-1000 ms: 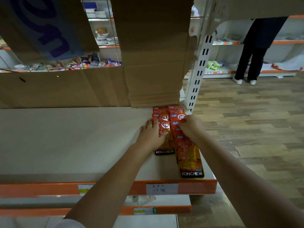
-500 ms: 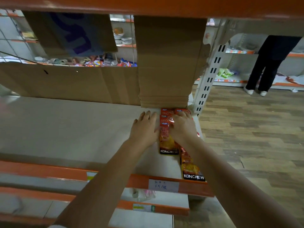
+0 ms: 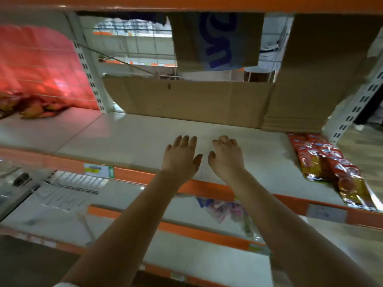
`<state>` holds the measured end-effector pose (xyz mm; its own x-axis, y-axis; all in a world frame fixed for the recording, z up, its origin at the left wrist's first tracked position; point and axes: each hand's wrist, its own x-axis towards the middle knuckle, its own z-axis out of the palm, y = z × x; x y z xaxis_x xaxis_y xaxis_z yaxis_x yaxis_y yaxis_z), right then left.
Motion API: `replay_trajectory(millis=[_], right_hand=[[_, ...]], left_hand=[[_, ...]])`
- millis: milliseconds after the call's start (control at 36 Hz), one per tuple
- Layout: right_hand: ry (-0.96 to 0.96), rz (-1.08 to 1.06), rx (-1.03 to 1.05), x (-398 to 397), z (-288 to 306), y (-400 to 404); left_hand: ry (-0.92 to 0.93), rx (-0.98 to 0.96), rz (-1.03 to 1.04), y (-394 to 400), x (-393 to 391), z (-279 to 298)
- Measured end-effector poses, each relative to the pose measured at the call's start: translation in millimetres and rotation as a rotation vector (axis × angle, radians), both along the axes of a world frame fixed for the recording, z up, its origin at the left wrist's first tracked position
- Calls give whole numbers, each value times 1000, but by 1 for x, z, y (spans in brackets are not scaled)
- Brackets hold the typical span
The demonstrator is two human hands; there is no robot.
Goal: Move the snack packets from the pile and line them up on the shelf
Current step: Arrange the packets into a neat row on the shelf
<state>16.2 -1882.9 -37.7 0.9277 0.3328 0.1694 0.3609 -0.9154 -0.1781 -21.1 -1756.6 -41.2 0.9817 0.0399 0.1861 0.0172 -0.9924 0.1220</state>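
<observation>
Both hands were out over the middle of the shelf [image 3: 128,137], near its front edge, and neither held anything. The left hand [image 3: 180,157] was flat and palm down, its fingers [image 3: 185,141] straight and close together, thumb out to the side. The right hand [image 3: 226,157] was just beside it, apart from it, with its fingers [image 3: 224,140] loosely curled under at the tips and nothing between them. Whether either palm touched the shelf could not be told.

The snack packets [image 3: 329,164] lay at the right end of the shelf, well apart from the hands, in two rows side by side running from the back towards the front edge. They were red and yellow, overlapping one another, and the front one reached to the orange front lip [image 3: 290,200].

A pile of packets [image 3: 31,108] lay on the neighbouring shelf section at the far left, blurred, against a red backing. Brown cardboard [image 3: 196,100] stood along the back of the shelf. A white price label [image 3: 327,213] sat on the orange lip below the lined-up packets.
</observation>
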Motion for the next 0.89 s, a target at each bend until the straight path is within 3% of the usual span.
replay_trajectory(millis=[306, 889], right_hand=[[-34, 146, 86, -38, 15, 200], [-66, 425, 187, -20, 6, 614]], left_hand=[[-94, -26, 135, 192, -55, 20], [-178, -78, 442, 595, -76, 16]])
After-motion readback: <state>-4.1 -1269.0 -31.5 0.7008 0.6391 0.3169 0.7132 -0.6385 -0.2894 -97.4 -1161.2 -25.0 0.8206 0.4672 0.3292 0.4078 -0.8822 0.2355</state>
